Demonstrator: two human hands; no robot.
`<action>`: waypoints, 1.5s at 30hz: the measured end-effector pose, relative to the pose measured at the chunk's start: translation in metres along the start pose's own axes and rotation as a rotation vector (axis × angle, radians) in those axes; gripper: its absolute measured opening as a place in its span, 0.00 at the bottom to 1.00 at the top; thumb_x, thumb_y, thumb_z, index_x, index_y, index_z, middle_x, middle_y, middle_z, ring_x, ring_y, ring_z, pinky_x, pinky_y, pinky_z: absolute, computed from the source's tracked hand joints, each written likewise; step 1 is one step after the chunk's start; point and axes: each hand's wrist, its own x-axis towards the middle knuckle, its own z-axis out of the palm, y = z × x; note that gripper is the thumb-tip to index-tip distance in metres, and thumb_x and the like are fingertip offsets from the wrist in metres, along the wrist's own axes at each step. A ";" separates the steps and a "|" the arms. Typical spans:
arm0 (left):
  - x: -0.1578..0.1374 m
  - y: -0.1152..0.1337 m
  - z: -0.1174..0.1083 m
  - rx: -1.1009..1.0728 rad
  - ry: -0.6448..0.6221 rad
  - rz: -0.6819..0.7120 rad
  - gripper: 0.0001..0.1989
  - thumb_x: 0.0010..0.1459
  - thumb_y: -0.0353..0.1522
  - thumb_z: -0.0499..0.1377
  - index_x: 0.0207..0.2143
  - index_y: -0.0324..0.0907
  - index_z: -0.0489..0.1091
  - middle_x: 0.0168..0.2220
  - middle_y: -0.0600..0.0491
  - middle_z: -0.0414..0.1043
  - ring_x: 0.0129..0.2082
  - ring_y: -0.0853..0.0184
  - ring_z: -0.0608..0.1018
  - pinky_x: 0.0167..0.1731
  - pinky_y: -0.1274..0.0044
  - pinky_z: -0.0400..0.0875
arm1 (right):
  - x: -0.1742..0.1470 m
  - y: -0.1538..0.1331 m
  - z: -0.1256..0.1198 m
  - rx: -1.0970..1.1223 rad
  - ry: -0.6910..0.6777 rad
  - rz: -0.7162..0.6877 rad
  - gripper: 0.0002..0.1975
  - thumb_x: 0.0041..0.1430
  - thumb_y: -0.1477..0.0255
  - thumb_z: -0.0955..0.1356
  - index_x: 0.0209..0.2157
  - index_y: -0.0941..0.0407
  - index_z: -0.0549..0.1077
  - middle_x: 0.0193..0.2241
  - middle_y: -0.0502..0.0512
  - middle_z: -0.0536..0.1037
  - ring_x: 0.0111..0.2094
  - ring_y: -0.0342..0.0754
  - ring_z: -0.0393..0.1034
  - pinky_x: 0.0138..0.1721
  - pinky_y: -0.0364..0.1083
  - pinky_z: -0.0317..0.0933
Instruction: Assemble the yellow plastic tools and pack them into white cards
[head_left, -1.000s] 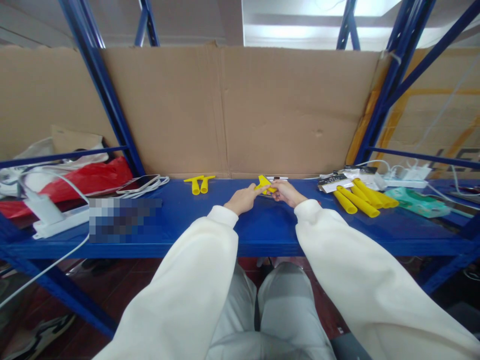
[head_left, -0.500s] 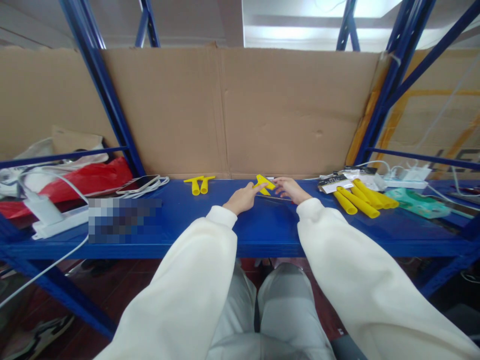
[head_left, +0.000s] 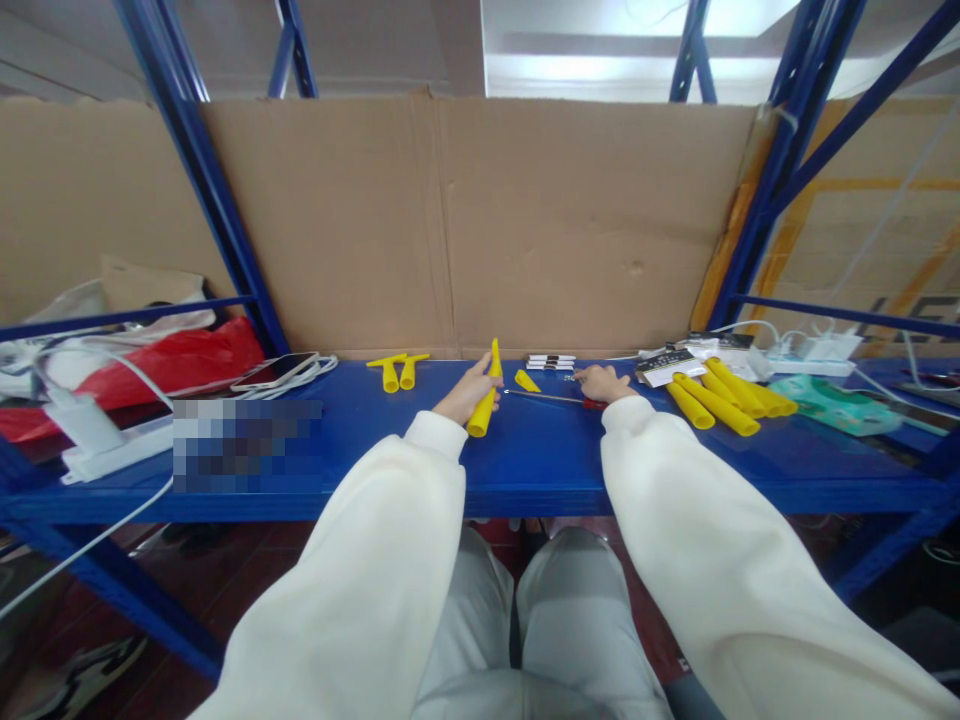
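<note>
My left hand [head_left: 466,392] is closed around a yellow tapered plastic handle [head_left: 482,417], its round hollow end toward me and its thin end raised. My right hand [head_left: 604,383] rests on the shelf, fingertips drawn together at some tiny shiny parts [head_left: 570,378]; what they pinch is too small to make out. Below that hand lies a screwdriver [head_left: 551,397], its thin shaft pointing left and its red handle partly under the hand. A flat yellow piece [head_left: 527,381] lies between my hands. Behind it are several small white-and-black packs [head_left: 551,362].
Two yellow T-shaped tools [head_left: 398,371] stand at the back left. Several yellow handles [head_left: 716,402] lie at right beside black-and-white packets [head_left: 671,366] and a green plastic packet [head_left: 836,405]. A phone [head_left: 276,370], cables and a power strip [head_left: 120,450] occupy the left. Cardboard [head_left: 480,230] walls the back.
The yellow pieces between my hands have come apart: my left hand now holds the handle upright nearer me, while the flat piece lies down. My right hand has moved right and down onto the shelf.
</note>
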 end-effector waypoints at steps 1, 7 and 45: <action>-0.001 0.002 0.000 -0.025 0.003 -0.024 0.44 0.57 0.20 0.53 0.72 0.50 0.42 0.36 0.53 0.71 0.19 0.77 0.67 0.19 0.84 0.66 | 0.001 0.001 0.000 -0.007 -0.002 0.002 0.26 0.59 0.76 0.63 0.57 0.43 0.75 0.62 0.59 0.69 0.64 0.68 0.55 0.59 0.73 0.50; 0.002 0.000 -0.002 -0.029 -0.021 -0.082 0.45 0.56 0.20 0.53 0.72 0.49 0.40 0.30 0.56 0.68 0.19 0.76 0.67 0.18 0.85 0.65 | 0.007 0.005 0.003 -0.017 0.007 -0.007 0.26 0.60 0.74 0.63 0.58 0.44 0.74 0.62 0.60 0.69 0.63 0.69 0.56 0.58 0.74 0.50; -0.011 0.009 0.005 -0.111 -0.059 -0.105 0.42 0.59 0.17 0.50 0.72 0.48 0.43 0.27 0.58 0.64 0.16 0.76 0.64 0.16 0.84 0.61 | 0.011 0.003 0.003 -0.094 0.010 0.037 0.12 0.59 0.74 0.66 0.43 0.57 0.79 0.44 0.66 0.80 0.53 0.58 0.73 0.52 0.52 0.65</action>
